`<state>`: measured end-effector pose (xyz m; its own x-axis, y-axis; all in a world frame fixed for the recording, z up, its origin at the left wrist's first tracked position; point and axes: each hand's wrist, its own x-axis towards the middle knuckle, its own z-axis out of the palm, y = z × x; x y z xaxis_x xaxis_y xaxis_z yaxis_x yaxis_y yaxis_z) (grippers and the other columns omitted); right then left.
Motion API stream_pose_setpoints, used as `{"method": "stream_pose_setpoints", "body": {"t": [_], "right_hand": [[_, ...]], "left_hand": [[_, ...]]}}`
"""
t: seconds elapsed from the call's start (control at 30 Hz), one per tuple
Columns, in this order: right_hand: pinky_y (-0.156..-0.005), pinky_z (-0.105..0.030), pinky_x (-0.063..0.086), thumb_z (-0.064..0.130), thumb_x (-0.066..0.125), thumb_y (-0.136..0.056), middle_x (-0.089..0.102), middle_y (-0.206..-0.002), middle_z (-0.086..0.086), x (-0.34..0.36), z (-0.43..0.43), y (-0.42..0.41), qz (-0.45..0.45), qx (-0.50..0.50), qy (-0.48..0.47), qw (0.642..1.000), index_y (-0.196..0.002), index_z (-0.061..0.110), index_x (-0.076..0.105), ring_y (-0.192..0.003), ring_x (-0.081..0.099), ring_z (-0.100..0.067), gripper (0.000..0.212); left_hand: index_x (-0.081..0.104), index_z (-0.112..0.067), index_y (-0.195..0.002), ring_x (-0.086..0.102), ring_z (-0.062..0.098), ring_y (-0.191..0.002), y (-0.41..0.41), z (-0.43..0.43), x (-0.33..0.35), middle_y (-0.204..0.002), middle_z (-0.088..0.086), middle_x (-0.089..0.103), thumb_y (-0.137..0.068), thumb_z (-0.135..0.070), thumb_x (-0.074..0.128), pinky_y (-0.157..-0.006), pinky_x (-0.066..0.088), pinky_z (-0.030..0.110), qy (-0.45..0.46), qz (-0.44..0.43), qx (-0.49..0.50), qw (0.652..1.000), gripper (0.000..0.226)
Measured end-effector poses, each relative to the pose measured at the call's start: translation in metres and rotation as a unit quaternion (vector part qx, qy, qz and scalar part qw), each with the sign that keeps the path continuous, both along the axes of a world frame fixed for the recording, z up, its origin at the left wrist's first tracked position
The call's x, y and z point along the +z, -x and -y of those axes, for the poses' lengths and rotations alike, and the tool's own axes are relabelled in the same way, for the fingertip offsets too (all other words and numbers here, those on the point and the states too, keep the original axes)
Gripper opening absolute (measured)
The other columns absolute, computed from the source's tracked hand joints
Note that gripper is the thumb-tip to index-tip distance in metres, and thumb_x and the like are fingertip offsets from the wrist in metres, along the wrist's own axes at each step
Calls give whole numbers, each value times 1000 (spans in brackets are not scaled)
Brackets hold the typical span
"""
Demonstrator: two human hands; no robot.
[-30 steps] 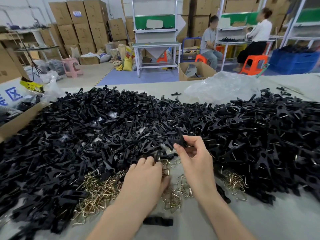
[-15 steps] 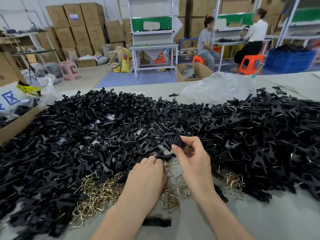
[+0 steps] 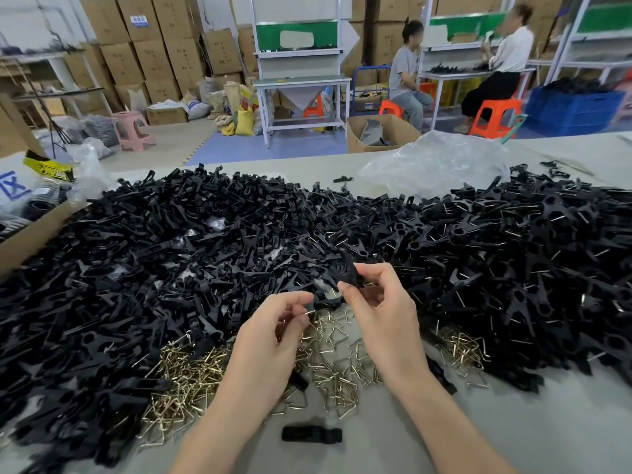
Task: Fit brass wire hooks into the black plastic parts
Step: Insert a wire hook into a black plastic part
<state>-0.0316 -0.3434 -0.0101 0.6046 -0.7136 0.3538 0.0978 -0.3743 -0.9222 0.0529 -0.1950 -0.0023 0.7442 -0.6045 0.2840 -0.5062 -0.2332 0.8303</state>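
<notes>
My right hand (image 3: 379,313) pinches a black plastic part (image 3: 352,273) between thumb and forefinger, raised a little above the heap. My left hand (image 3: 270,333) pinches a brass wire hook (image 3: 309,313) just left of and below that part; the two are close but apart. Loose brass hooks (image 3: 335,364) lie in a pile on the table under both hands, with more brass hooks (image 3: 181,384) to the left. A wide heap of black plastic parts (image 3: 171,254) covers the table behind and beside my hands.
One black part (image 3: 311,434) lies alone near the front edge on the grey table (image 3: 513,432). A crumpled clear bag (image 3: 434,162) sits at the back right, a cardboard box edge (image 3: 30,230) at the left. Two people sit at benches far behind.
My left hand has lifted off the hook pile with a brass hook pinched in it. My right hand has kept hold of the black part and shifted slightly.
</notes>
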Motion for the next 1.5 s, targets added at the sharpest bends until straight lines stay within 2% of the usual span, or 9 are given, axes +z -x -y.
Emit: {"method": "stream_pose_setpoints", "body": {"t": [0.13,0.27,0.43,0.6,0.77,1.07,1.2,1.33,1.5], "right_hand": [[-75,-4,44,29,73,-92,65,-102,35,0,-2,1,-6,14,2,1000,-102,43,60,-92,64,9,22],[-76,-3,44,28,75,-91,68,-99,32,-2,-5,-1,-32,34,15,999,-102,49,60,-93,64,8,28],[-81,-12,51,26,74,-91,71,-97,23,-5,-9,-2,-72,60,51,994,-104,49,59,-94,67,4,30],[-82,-15,52,25,74,-91,73,-93,15,-4,-9,-1,-75,60,56,994,-102,44,61,-93,67,2,25],[-82,-18,53,24,73,-91,72,-93,13,-3,-9,0,-79,61,49,994,-103,43,61,-93,67,0,25],[-74,-6,45,17,75,-90,66,-95,27,-4,-13,0,-86,79,94,989,-106,31,67,-92,62,5,23],[-78,-11,47,23,76,-89,64,-93,24,-7,-14,-1,-99,72,131,984,-108,32,67,-94,60,2,23],[-80,-14,48,27,76,-89,63,-92,26,-8,-14,-2,-102,66,149,981,-106,36,65,-93,59,2,22],[-80,-14,47,28,75,-89,62,-96,30,-8,-15,-2,-100,67,159,980,-107,38,65,-93,59,2,23]], "left_hand": [[67,-43,-105,62,-3,-96,-1,0,3,-100,-25,65,-98,-19,60,-81,44,7,40,22,44,998,26],[70,-32,-97,70,7,-80,-2,1,3,-85,-8,74,-97,-19,62,-75,54,18,114,-100,61,987,15],[70,-11,-96,75,21,-78,-6,4,2,-83,6,76,-96,-19,65,-69,60,25,189,-231,54,953,9],[75,-21,-84,71,16,-72,-11,4,-2,-79,3,75,-94,-23,68,-73,57,31,192,-277,55,940,12],[75,-32,-79,66,8,-68,-12,5,-3,-71,-6,70,-94,-24,68,-71,54,29,191,-271,62,941,18],[71,-29,-78,62,5,-68,-7,3,-2,-69,-6,67,-93,-24,68,-72,53,30,184,-226,87,952,15],[68,-28,-80,59,11,-70,0,6,1,-78,7,68,-91,-29,68,-76,54,45,146,-180,87,969,12],[67,-27,-79,59,12,-71,3,7,3,-80,5,68,-90,-32,67,-80,54,49,134,-161,102,972,12],[67,-26,-79,59,10,-68,3,5,1,-77,6,68,-89,-33,68,-73,54,42,134,-166,96,972,12]]}}
